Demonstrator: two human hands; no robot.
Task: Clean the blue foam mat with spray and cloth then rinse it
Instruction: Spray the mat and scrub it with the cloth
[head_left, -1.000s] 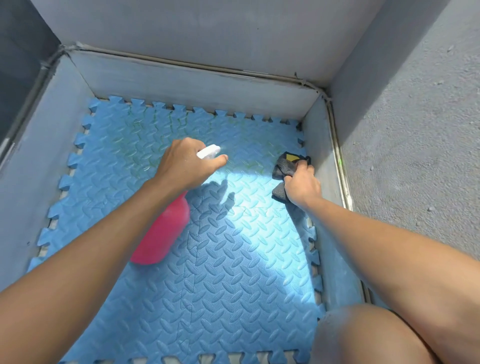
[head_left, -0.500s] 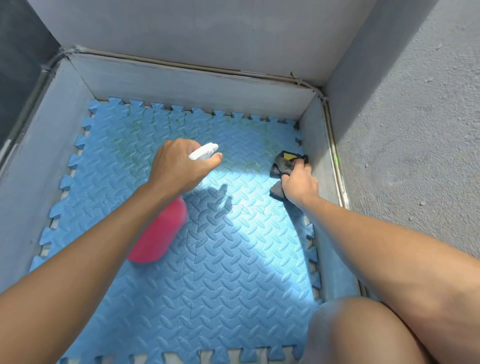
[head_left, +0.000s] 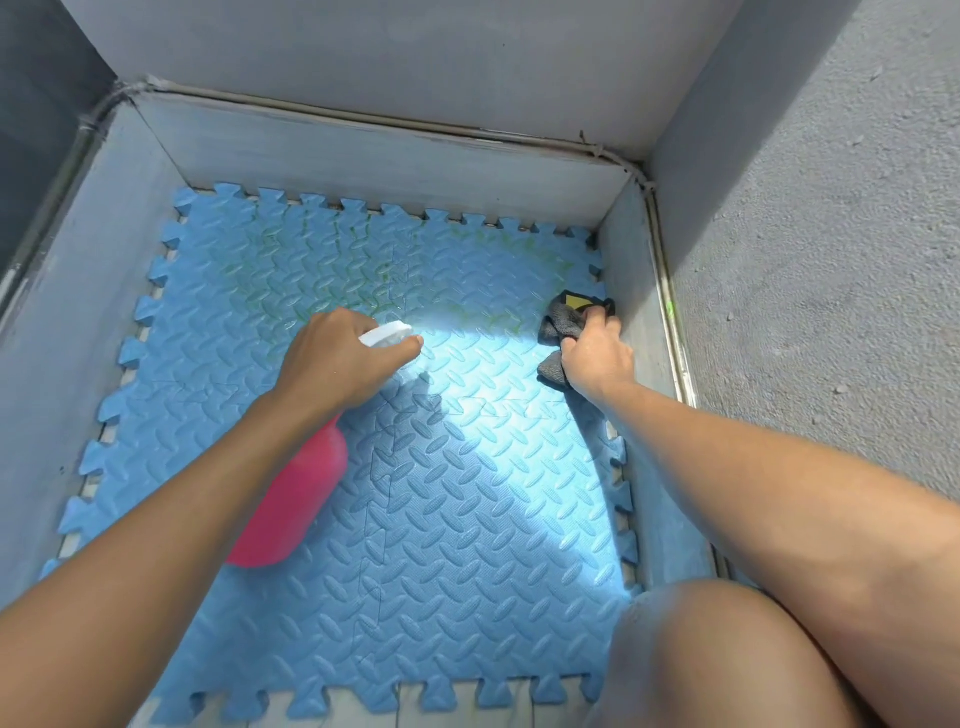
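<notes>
While the left hand (head_left: 337, 364) is gripping the pink spray bottle (head_left: 291, 514) over the middle of the blue mat (head_left: 467, 519), its nozzle (head_left: 387, 332) is pointing toward the green stains (head_left: 322, 275) just beyond; the right hand (head_left: 597, 358) is clutching the cloth (head_left: 558, 322) at the mat's right edge.

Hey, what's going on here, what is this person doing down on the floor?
A person is crouched over a blue foam mat laid in a walled corner. Their left hand grips a pink spray bottle, nozzle pointing toward the far half, where greenish stains show. Their right hand holds a grey cloth against the mat's right edge, beside the low wall.
</notes>
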